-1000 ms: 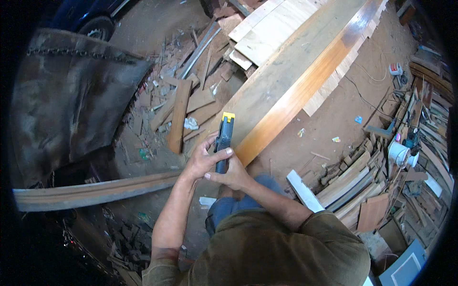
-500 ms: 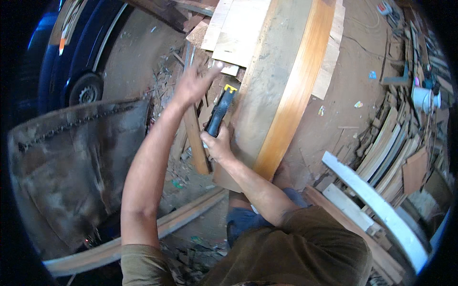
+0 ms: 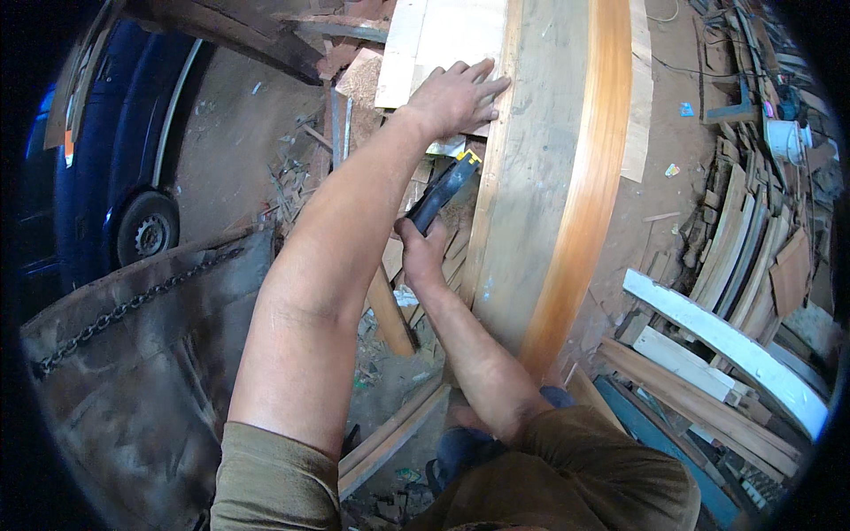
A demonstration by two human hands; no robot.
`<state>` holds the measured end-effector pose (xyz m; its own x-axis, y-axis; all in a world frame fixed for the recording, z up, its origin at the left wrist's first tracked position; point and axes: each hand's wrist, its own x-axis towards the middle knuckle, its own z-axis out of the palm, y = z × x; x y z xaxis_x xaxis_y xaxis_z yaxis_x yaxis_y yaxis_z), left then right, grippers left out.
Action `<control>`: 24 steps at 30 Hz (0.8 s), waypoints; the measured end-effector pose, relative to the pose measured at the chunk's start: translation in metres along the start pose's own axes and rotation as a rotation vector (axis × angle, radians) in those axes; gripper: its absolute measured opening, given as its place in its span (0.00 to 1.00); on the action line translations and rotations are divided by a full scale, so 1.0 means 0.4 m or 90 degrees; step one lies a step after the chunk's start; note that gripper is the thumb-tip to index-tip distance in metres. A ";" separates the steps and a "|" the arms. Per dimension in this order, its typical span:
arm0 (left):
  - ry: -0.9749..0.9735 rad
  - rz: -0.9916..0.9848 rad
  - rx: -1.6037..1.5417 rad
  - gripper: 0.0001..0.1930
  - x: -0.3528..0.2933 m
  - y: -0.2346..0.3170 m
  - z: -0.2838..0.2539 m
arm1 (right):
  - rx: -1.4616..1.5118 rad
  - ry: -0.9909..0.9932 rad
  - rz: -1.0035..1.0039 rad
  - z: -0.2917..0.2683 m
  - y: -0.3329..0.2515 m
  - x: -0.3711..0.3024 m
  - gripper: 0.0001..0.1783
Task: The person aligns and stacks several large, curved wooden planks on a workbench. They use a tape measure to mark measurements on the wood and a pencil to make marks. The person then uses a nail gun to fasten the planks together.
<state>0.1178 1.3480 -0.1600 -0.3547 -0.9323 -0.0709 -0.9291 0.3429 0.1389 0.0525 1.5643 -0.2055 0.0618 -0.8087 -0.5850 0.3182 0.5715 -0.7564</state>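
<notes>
My left hand (image 3: 459,99) lies with fingers spread on the pale wooden board (image 3: 443,35), its fingertips at the edge of the long grey workbench top (image 3: 540,115). Just below it, my right hand (image 3: 423,257) is closed around a black hand tool with a yellow end (image 3: 443,192). The tool slants up and to the right, its yellow end close to the bench's left edge; I cannot make out its exact kind. A glossy orange-brown wooden strip (image 3: 593,168) runs along the bench's right side.
Wood offcuts (image 3: 390,310) lie left of the bench. On the left are a blue vehicle (image 3: 97,150) and a dark sheet with a chain (image 3: 150,354). Stacked planks (image 3: 744,239), a white beam (image 3: 726,350) and a white bucket (image 3: 784,142) are on the right.
My left hand has moved right and come down flat onto the board by the bench edge. The tool in my right hand has shifted slightly right in the view, which has also shifted.
</notes>
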 end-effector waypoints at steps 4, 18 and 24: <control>-0.045 -0.052 -0.019 0.27 0.004 0.012 0.011 | 0.012 0.025 -0.038 0.010 -0.011 0.032 0.08; 0.012 -0.032 -0.068 0.28 0.002 -0.003 0.015 | 0.065 0.121 -0.011 0.058 -0.071 0.133 0.10; -0.048 -0.067 -0.078 0.26 0.007 0.009 -0.005 | 0.113 0.124 -0.019 0.099 -0.065 0.148 0.13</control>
<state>0.1138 1.3465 -0.1578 -0.2676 -0.9494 -0.1644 -0.9434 0.2235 0.2452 0.0856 1.4962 -0.2089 -0.1272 -0.7727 -0.6219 0.4793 0.5010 -0.7206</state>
